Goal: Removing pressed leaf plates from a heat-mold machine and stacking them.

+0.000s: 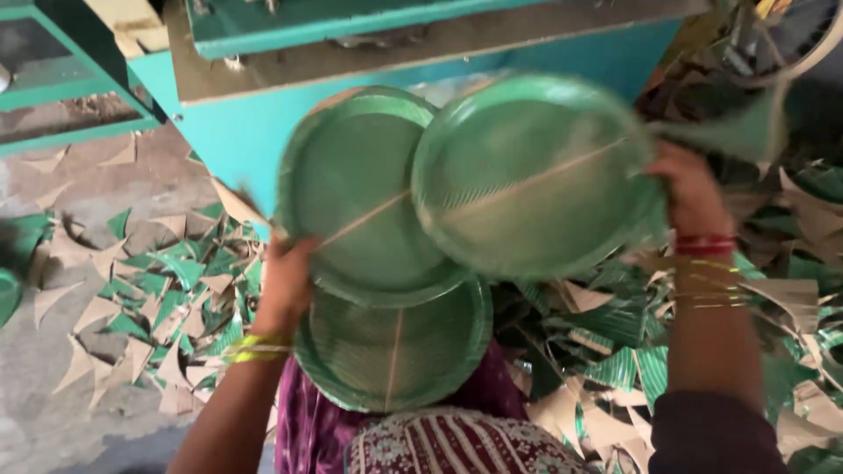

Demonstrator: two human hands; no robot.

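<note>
My left hand [285,285] grips the left rim of a round green paper plate [360,197], held up and tilted toward me. My right hand [689,189] holds the right rim of a second green paper plate [536,171], which overlaps the first one's right side and is blurred. Each has a thin pale crease line across it. A third green plate [395,347] lies below them on my lap, on patterned purple cloth. Yellow bangles ring my left wrist, red and gold ones my right.
A teal metal machine [421,79] stands just beyond the plates. Green and tan paper offcuts [158,298] litter the floor at left, and a deeper heap of scraps [790,290] fills the right side. A teal frame [61,88] sits at top left.
</note>
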